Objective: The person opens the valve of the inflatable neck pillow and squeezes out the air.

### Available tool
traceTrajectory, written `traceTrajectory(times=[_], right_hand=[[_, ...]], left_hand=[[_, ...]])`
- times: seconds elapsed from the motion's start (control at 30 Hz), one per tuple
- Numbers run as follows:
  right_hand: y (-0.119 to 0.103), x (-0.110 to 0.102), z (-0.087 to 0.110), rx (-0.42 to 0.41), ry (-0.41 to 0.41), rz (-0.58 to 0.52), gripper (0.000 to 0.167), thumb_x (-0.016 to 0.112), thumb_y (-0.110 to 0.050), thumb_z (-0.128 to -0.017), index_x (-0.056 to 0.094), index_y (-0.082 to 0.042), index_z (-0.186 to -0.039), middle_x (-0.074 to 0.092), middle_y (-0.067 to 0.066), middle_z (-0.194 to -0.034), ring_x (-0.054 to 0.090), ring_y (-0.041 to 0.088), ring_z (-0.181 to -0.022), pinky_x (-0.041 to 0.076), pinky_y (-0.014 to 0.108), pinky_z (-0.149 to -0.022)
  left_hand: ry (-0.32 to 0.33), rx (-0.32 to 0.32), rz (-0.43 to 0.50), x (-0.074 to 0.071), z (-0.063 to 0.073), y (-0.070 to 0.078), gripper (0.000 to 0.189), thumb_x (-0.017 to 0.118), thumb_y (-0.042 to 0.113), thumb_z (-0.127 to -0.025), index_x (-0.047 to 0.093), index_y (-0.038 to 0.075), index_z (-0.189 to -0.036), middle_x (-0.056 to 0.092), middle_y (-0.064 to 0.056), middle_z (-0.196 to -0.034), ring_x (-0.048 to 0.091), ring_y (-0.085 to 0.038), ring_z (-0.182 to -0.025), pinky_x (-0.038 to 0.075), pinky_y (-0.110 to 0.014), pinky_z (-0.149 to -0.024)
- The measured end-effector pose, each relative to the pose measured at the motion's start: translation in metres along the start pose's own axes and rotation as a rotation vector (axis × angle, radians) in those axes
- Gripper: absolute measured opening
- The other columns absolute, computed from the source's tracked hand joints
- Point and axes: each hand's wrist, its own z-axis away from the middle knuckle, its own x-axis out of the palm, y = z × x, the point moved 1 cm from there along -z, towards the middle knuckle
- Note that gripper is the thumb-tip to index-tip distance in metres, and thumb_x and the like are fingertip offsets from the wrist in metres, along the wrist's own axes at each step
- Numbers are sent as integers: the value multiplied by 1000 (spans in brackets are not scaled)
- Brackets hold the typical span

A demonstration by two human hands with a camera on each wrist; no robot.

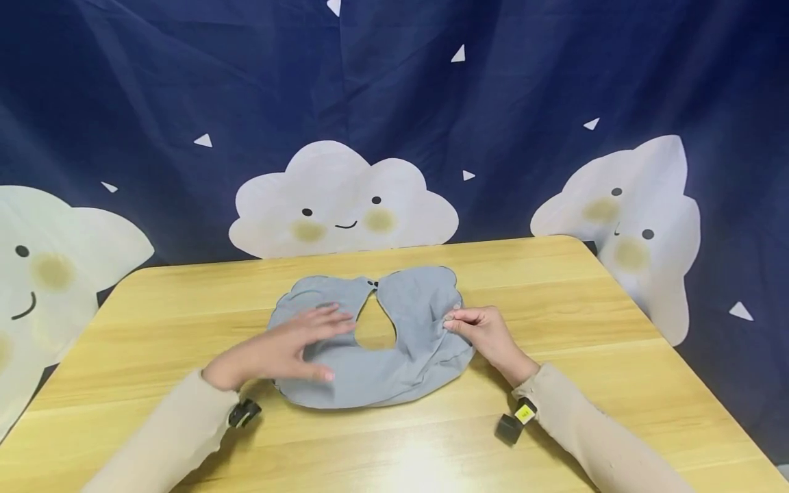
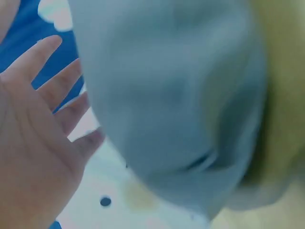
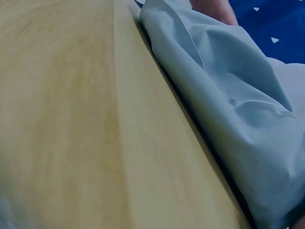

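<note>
A grey U-shaped neck pillow point(image 1: 370, 387) lies on the table, its two ends meeting at the far side by a small dark fastener point(image 1: 372, 283). It looks soft and creased, most of all near its right side. My left hand point(image 1: 283, 349) is spread over the pillow's left part, fingers straight; in the left wrist view its palm point(image 2: 38, 143) shows beside the grey cloth, holding nothing. With thumb and fingertips, my right hand point(image 1: 490, 337) pinches the pillow's right edge. What exactly lies between those fingertips is too small to tell.
The light wooden table point(image 1: 567, 411) has rounded far corners. Behind it hangs a dark blue curtain point(image 1: 524, 82) printed with white smiling clouds and small triangles. Both wrists carry small black devices, the right one point(image 1: 514, 421) with a yellow label.
</note>
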Motion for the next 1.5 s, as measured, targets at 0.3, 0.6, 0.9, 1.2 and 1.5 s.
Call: traceTrajectory(times=[0.3,0.6,0.9,1.2,1.5], right_hand=[[1,-1,1,-16,13,-10,15,72,2,-79,70,13,-88,73,1,-83,66,5,-84,51,19,-81],[-2,0,2,9,15,-15,13,71,2,-80,70,12,-88,71,-7,-82,65,2,-86,50,18,-83],[-1,-1,2,19,24,0,13,71,2,-80,71,12,-88,72,-5,-83,65,2,-86,50,18,-82],[-2,-1,0,4,26,-7,14,71,3,-80,70,13,-89,72,-6,-83,65,3,-85,50,18,-82],[-2,0,-1,-1,31,-1,13,71,3,-80,70,13,-88,72,-3,-83,65,1,-86,50,16,-83]], left_hand=[[-38,-41,4,36,7,15,99,71,54,-74,26,9,-149,22,-16,-154,17,-42,-140,18,-60,-108],[-173,-113,303,51,5,0,102,75,46,-76,15,14,-152,15,-19,-155,7,-42,-142,14,-63,-108],[-123,-113,304,65,2,-1,104,76,47,-74,15,15,-153,16,-10,-157,5,-40,-142,8,-64,-108],[-91,-89,185,68,1,7,82,62,46,-87,22,14,-151,22,-8,-156,5,-40,-142,4,-62,-110],[-181,-119,72,67,-1,11,69,45,47,-96,19,14,-152,13,-8,-158,0,-36,-143,1,-57,-112]])
